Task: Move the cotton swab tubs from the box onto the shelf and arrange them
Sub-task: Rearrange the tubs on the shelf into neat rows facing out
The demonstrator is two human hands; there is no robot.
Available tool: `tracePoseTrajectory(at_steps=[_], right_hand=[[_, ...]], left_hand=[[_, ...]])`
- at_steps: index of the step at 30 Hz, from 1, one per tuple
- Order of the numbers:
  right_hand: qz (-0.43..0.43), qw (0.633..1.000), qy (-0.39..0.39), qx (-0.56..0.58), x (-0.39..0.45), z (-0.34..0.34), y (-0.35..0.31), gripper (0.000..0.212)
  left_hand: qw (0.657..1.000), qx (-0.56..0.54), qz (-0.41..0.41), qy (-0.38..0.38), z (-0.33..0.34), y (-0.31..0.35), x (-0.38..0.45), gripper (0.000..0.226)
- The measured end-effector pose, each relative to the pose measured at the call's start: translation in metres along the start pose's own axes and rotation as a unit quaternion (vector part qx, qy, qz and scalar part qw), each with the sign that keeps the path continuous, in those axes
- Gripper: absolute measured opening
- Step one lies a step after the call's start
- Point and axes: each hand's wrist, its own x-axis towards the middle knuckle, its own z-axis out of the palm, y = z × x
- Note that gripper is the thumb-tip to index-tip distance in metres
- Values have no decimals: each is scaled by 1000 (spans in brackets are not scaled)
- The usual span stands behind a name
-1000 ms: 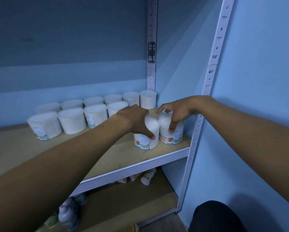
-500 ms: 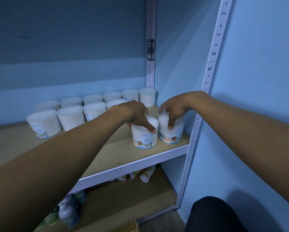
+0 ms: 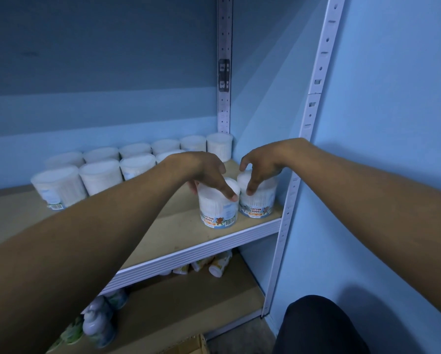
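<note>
While both arms are stretched over the shelf (image 3: 178, 226), two tubs are gripped from above, one by each hand. The left hand (image 3: 204, 172) is curled over the lid of the left tub (image 3: 218, 210), with fingertips pressed against its rim on the near and far sides. The right hand (image 3: 261, 164) is clawed over the right tub (image 3: 259, 203), the thumb laid on its near wall and the other fingers bent over the lid's far edge. Both tubs are stood upright on the wooden board near the front right corner, side by side and touching or nearly so; labels reading "COTTON BUDS" are turned toward the camera.

Behind and to the left, more tubs (image 3: 100, 175) are lined up in two rows along the back wall, the last of them (image 3: 219, 145) set against the rear upright (image 3: 224, 72). The front upright (image 3: 314, 111) is seen just right of the right wrist.

Below, on the lower shelf (image 3: 188, 302), small bottles (image 3: 96, 323) are stood at the left and several containers (image 3: 215, 263) are laid on their sides farther back. A cardboard corner (image 3: 188, 344) is seen at the bottom edge, and a dark trouser knee (image 3: 319, 328) at the lower right.
</note>
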Motion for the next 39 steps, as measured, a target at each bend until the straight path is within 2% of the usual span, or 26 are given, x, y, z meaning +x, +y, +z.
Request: tracePoseTrajectory(at_steps=[3, 9, 21, 32, 39], right_hand=[[-4, 1000, -13, 14, 0, 0, -1, 84], [-15, 1000, -24, 6, 1, 1, 4, 80], [-28, 999, -12, 19, -1, 4, 7, 77], [-35, 999, -8, 33, -6, 7, 9, 77], [-37, 998, -10, 42, -4, 8, 9, 76]], left_hand=[[1000, 11, 1, 5, 3, 0, 3, 93], [999, 20, -12, 24, 9, 4, 8, 94], [999, 17, -29, 30, 8, 11, 4, 90], [998, 16, -39, 48, 11, 13, 3, 75], [996, -6, -64, 56, 14, 15, 4, 91]])
